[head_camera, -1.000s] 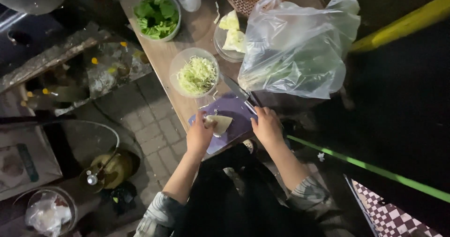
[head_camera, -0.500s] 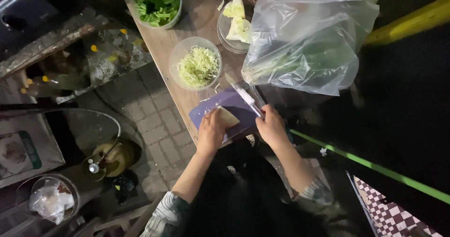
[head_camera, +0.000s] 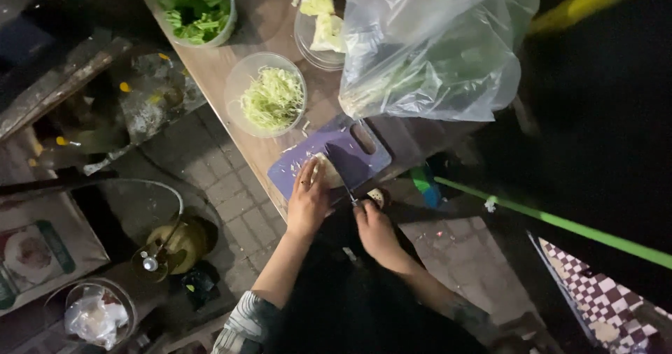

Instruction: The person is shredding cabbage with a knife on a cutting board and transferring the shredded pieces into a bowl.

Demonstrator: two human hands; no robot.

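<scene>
While the left hand (head_camera: 308,200) presses cabbage (head_camera: 323,170), the right hand (head_camera: 374,228) apparently grips a knife (head_camera: 348,168).

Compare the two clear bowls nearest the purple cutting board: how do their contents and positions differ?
The bowl of shredded cabbage holds fine pale green strands; the bowl of cabbage chunks holds large uncut pale wedges. The shredded bowl sits near the table's edge, just beyond the cutting board; the chunk bowl sits farther back, against the plastic bag. The shredded bowl shows whole; the chunk bowl is partly hidden by the bag. Both are round and transparent.
</scene>
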